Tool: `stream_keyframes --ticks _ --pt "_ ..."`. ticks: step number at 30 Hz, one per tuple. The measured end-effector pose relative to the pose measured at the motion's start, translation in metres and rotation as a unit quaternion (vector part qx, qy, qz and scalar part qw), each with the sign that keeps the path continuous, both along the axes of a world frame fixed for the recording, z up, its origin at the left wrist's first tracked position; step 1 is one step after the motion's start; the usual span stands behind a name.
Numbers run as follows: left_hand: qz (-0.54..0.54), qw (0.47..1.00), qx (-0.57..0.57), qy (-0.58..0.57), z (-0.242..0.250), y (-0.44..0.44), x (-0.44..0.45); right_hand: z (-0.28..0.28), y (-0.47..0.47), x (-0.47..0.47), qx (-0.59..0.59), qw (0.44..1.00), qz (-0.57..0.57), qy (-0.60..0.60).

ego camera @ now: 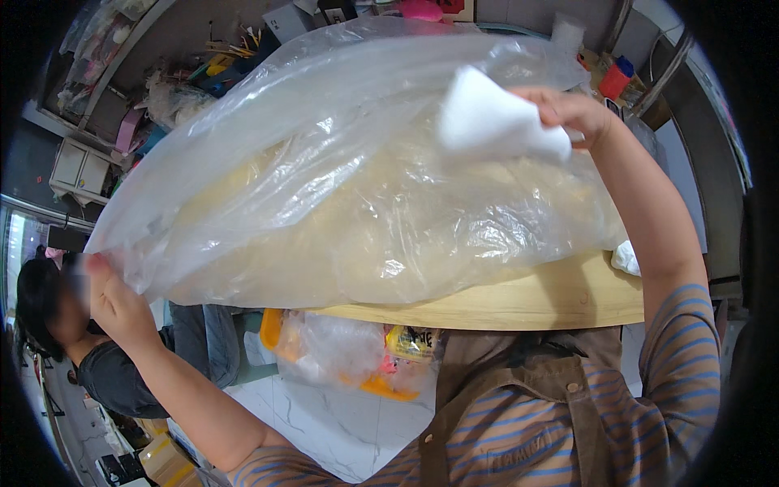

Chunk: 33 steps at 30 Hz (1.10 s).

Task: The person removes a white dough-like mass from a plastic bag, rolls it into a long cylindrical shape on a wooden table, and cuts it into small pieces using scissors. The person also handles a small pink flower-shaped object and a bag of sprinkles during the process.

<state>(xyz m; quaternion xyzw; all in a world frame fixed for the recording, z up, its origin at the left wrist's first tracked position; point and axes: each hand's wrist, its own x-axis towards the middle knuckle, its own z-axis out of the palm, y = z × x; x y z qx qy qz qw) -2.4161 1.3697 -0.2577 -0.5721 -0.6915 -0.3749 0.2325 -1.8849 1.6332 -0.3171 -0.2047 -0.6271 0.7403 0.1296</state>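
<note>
A large translucent plastic sheet or bag (377, 201) spreads over a light wooden tabletop (548, 298), creased and shiny. Pinched in my left hand (118, 301) is its left corner, lifted past the table's edge. My right hand (566, 115) grips a white piece of soft material (493, 115), blurred and held above the far right part of the plastic. Whether that piece is paper, cloth or foam cannot be told. Much of the tabletop lies hidden beneath the plastic.
A person (115, 365) sits close by on the left. An orange basket (271, 329) with plastic bags stands below the table's front edge. At the back are a red bottle with a blue top (616, 78) and a holder of brushes (246, 45). Cardboard boxes (167, 459) stand at lower left.
</note>
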Motion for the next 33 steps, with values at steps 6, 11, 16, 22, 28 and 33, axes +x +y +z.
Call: stream_keyframes --ticks 6,11,16,22,28,33 --pt "-0.051 0.909 0.015 -0.414 0.011 -0.002 0.033 0.017 -0.015 0.005 -0.003 0.988 0.145 -0.044" --pt "-0.004 0.974 0.001 0.225 0.027 0.037 0.136 0.027 -0.008 -0.024 0.223 0.969 -0.109 0.007" --pt "-0.024 0.933 -0.199 0.299 -0.004 0.102 0.205 -0.011 -0.019 -0.039 0.190 0.977 -0.094 -0.023" --pt "-0.106 0.980 -0.063 -0.156 0.003 0.171 0.165 -0.057 -0.050 -0.026 0.053 0.990 0.009 -0.130" --pt "-0.179 0.892 -0.094 -0.405 0.065 0.143 0.200 -0.040 -0.047 -0.015 -0.015 0.986 0.135 -0.098" --pt "-0.131 0.949 -0.064 -0.281 0.068 0.130 0.187 -0.021 0.002 -0.010 0.023 0.999 -0.039 -0.008"
